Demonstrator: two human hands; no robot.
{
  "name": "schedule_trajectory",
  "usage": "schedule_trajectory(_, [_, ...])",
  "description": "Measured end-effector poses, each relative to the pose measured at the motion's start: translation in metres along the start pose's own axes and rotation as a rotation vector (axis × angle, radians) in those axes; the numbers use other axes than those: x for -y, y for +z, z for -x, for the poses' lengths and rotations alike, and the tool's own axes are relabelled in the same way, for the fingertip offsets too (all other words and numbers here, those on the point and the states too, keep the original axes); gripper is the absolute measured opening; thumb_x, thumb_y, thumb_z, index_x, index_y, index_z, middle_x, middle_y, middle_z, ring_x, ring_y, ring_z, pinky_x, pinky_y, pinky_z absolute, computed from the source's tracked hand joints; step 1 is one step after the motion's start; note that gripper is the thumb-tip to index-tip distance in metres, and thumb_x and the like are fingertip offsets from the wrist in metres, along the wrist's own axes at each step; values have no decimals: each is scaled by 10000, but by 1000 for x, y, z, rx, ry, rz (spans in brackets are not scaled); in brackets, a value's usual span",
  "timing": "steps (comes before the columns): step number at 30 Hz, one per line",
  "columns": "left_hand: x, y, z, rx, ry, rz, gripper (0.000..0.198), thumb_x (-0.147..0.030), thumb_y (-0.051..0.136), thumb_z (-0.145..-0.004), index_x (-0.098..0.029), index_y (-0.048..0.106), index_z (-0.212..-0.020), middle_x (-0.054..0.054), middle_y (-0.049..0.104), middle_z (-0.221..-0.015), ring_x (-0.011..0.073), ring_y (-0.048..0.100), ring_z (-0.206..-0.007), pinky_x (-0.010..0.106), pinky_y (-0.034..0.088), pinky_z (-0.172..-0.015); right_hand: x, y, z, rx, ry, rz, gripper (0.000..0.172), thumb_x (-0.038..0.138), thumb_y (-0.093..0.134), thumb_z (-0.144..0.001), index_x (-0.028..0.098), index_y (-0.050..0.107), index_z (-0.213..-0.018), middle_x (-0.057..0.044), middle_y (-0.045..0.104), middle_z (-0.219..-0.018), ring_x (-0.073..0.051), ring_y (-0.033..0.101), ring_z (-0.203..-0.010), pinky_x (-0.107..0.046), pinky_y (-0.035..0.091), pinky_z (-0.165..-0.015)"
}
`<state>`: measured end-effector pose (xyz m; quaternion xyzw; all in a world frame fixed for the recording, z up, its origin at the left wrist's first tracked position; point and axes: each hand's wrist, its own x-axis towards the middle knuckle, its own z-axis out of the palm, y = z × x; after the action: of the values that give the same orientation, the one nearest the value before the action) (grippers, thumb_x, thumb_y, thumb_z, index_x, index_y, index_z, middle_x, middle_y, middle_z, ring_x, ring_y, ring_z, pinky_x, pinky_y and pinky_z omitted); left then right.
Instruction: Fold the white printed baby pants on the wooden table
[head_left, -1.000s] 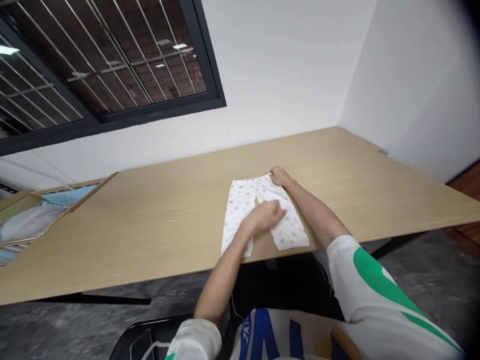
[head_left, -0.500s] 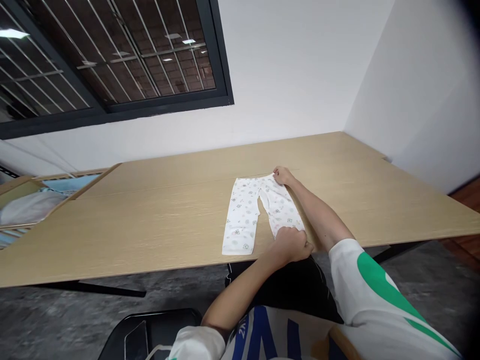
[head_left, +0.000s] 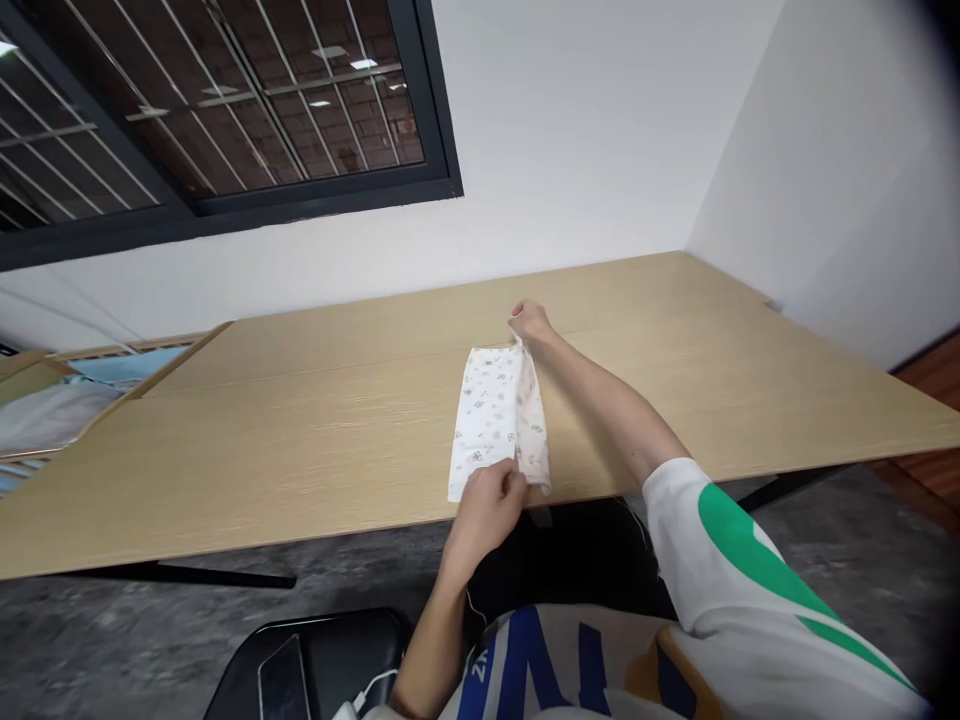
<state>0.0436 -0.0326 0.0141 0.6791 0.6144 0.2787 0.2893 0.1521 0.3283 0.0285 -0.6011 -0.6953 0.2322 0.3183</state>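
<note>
A small pair of white trousers [head_left: 487, 400] with a scattered print lies at the table's front edge, its right leg lifted and folded partway over the left one. My right hand [head_left: 529, 320] is at the waistband end, fingers closed on the raised corner. At the hem end my left hand [head_left: 491, 500] pinches the leg's lower edge, close to the table edge. The inner side of the folded leg shows paler. My fingertips partly hide the cloth they grip.
The wooden table [head_left: 337, 430] stretches to both sides. A wooden-framed cot [head_left: 127, 385] with blue and white bedding adjoins it at left. Below sits a black chair [head_left: 337, 650] with a dark phone-like slab [head_left: 283, 680] and a white cable [head_left: 373, 685]. A barred window [head_left: 262, 100] is behind.
Both hands have moved left, carrying the trousers' right leg over toward the left leg. The trousers were spread flat with the legs apart before.
</note>
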Motion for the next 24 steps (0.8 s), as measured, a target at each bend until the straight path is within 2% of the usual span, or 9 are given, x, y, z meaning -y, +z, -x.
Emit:
schedule_trajectory(5, [29, -29, 22, -124, -170, -39, 310, -310, 428, -953, -218, 518, -670, -29, 522, -609, 154, 487, -636, 292, 304, -659, 32, 39, 6, 51, 10, -9, 375, 129, 625, -846, 161, 637, -1220, -150, 670, -1238, -271, 681, -1080, -356, 571, -923])
schedule_trajectory(11, [42, -43, 31, -158, -312, -236, 313, -310, 403, -971, -228, 570, -719, 19, 622, -663, 200, 564, -692, 307, 307, -679, 50, 80, 18, 143, 14, -4, 417, 132, 607, -858, 141, 611, -1275, -192, 655, -1282, -311, 684, -1124, -407, 568, -931])
schedule_trajectory(15, [40, -45, 35, -184, -422, -441, 332, -344, 397, -994, -237, 640, -795, 88, 734, -806, 270, 655, -782, 326, 323, -678, 58, 90, 25, 186, -14, 14, 408, 173, 607, -876, 176, 607, -1284, -184, 674, -1240, -349, 674, -1153, -455, 567, -948])
schedule_trajectory(18, [36, -43, 40, -303, -503, -566, 396, -449, 391, -1026, -237, 665, -833, 109, 745, -809, 303, 680, -758, 352, 372, -689, 67, 88, 40, 181, -97, 27, 372, 227, 568, -935, 179, 588, -1303, -202, 646, -1294, -375, 643, -1203, -511, 543, -999])
schedule_trajectory(19, [34, -41, 42, -350, -471, -579, 414, -469, 386, -1036, -236, 668, -843, 106, 741, -803, 304, 685, -768, 363, 401, -710, 70, 87, 48, 183, -143, 28, 356, 250, 548, -959, 184, 583, -1307, -198, 635, -1321, -372, 633, -1219, -520, 531, -1020])
schedule_trajectory(21, [31, -33, 48, -414, -303, -581, 413, -465, 379, -1053, -232, 685, -903, 107, 748, -871, 300, 695, -858, 387, 456, -793, 75, 82, 73, 206, -263, 21, 332, 302, 520, -1001, 206, 580, -1314, -167, 627, -1362, -338, 621, -1241, -500, 510, -1062])
schedule_trajectory(24, [29, -11, 56, -430, -47, -602, 379, -428, 407, -1059, -211, 687, -1192, 140, 732, -1205, 308, 669, -1111, 420, 486, -935, 76, 71, 128, 351, -569, -30, 425, 427, 485, -1050, 202, 552, -1405, -155, 590, -1460, -300, 589, -1317, -459, 464, -1128])
